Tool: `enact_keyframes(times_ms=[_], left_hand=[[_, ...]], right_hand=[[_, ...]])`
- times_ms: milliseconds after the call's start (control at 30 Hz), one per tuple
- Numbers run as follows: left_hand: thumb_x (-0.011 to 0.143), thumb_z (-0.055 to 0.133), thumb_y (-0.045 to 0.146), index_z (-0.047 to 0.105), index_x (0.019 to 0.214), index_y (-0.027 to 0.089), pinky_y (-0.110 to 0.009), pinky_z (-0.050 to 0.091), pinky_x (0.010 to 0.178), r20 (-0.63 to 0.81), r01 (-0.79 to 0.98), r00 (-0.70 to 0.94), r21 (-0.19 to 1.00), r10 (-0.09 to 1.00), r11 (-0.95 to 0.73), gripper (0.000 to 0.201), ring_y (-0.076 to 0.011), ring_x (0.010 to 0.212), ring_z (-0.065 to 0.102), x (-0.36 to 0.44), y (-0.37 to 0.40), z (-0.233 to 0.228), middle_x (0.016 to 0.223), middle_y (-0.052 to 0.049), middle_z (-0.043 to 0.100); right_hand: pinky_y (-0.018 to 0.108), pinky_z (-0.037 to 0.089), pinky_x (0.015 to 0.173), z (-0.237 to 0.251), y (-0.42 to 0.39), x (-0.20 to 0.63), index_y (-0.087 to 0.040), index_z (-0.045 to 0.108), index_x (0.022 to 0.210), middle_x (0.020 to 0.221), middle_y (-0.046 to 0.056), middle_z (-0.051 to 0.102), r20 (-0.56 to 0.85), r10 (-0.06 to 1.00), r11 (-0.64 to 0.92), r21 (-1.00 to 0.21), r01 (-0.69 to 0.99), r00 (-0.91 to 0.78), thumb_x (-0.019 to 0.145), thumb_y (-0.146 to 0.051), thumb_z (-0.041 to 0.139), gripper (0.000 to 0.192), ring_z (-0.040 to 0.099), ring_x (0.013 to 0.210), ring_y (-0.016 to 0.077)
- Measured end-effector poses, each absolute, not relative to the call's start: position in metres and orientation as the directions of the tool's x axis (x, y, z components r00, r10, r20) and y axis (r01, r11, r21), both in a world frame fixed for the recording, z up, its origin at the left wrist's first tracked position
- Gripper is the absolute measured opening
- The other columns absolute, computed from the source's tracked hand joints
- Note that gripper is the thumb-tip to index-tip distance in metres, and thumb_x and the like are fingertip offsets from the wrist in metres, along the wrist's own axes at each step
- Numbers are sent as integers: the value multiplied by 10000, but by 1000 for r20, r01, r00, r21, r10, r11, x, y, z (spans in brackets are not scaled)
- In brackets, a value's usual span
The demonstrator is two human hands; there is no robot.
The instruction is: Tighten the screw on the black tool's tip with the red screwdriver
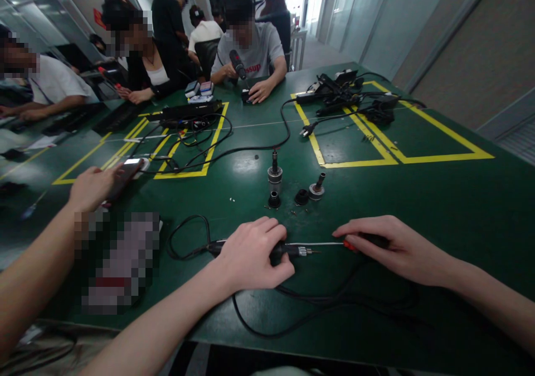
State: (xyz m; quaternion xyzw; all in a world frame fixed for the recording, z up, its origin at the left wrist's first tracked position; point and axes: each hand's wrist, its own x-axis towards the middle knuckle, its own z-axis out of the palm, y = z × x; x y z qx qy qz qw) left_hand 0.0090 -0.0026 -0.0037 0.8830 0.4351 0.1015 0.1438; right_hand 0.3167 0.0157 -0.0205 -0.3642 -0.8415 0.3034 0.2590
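Observation:
My left hand [257, 253] is closed over a black corded electric screwdriver [279, 250] lying on the green table. Its silver collar and thin bit point right, past my thumb. Close by on the right, my right hand [387, 242] has its fingers closed around the red-and-black handle of a screwdriver [313, 244]. That screwdriver's long thin shaft points left and runs just behind the electric screwdriver's tip. Beyond my hands stand a metal-and-clear cylinder [275, 176], a small black fitting [274, 200], a black ring-like part [301, 197] and a round metal part with a stem [317, 188].
Black cable [301, 297] loops in front of my hands. At the left, another person's hand [92, 185] touches a phone-like device [127, 176]; a blurred-out flat object [125, 262] lies nearer. Cables and adapters [340, 94] sit by yellow tape squares. A co-worker opposite holds a power drill [238, 64].

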Motion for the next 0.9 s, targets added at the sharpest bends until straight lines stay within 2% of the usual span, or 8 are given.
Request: enact_keyframes(times_ms=[67, 200, 333, 467, 567, 667, 767, 900], left_hand=[[813, 602, 275, 537, 852, 231, -333, 513, 714, 53, 739, 601, 341, 797, -580, 88, -218, 802, 627, 9, -2, -4, 829, -21, 629], [810, 599, 270, 528, 847, 231, -331, 509, 720, 60, 736, 605, 340, 794, -586, 89, -217, 806, 632, 10, -2, -5, 828, -19, 629], [810, 596, 276, 524, 843, 232, -331, 511, 721, 59, 734, 608, 337, 791, -590, 90, -217, 812, 632, 10, -3, -5, 831, -19, 631], [818, 593, 283, 529, 845, 229, -335, 511, 719, 51, 739, 608, 331, 793, -587, 88, -218, 810, 631, 10, -3, -4, 828, -19, 628], [820, 593, 286, 543, 855, 226, -337, 510, 721, 45, 742, 606, 329, 794, -585, 85, -219, 816, 634, 10, -3, -4, 838, -20, 633], [822, 594, 286, 553, 864, 224, -336, 512, 723, 42, 743, 606, 325, 794, -585, 85, -218, 819, 635, 11, -3, -4, 845, -22, 638], [823, 596, 284, 552, 863, 226, -334, 516, 724, 41, 744, 606, 324, 795, -584, 83, -217, 812, 633, 11, -3, -3, 840, -20, 638], [824, 601, 287, 548, 857, 227, -334, 522, 731, 43, 742, 607, 327, 794, -585, 87, -220, 820, 639, 11, -2, -3, 841, -22, 643]], right_hand=[[294, 649, 657, -20, 16, 319, -260, 841, 1103, 941, 68, 866, 217, 765, 555, -699, 450, -607, 1095, -438, 600, 300, 821, 775, 225], [369, 673, 864, -27, 17, 324, -287, 850, 1115, 988, 69, 863, 268, 777, 577, -665, 474, -569, 1020, -495, 717, 265, 831, 893, 261], [347, 666, 765, -34, 16, 324, -279, 847, 1132, 989, 84, 866, 269, 776, 578, -666, 472, -571, 1061, -515, 627, 331, 823, 861, 261], [320, 631, 637, -32, 16, 322, -273, 848, 1148, 870, 62, 852, 240, 781, 561, -676, 478, -576, 1122, -510, 507, 416, 779, 679, 217], [324, 642, 651, -26, 17, 321, -268, 853, 1138, 862, 65, 852, 223, 787, 541, -698, 469, -575, 1111, -524, 533, 410, 780, 674, 218], [310, 657, 679, -18, 18, 320, -266, 848, 1142, 881, 61, 857, 179, 788, 512, -722, 465, -589, 1066, -477, 643, 303, 802, 715, 220], [312, 661, 666, -18, 18, 320, -275, 851, 1101, 969, 80, 865, 222, 785, 541, -700, 465, -579, 1014, -461, 710, 249, 822, 794, 248], [348, 671, 720, -30, 17, 322, -290, 848, 1137, 986, 78, 871, 279, 766, 595, -649, 474, -580, 1045, -494, 653, 297, 830, 832, 263]])
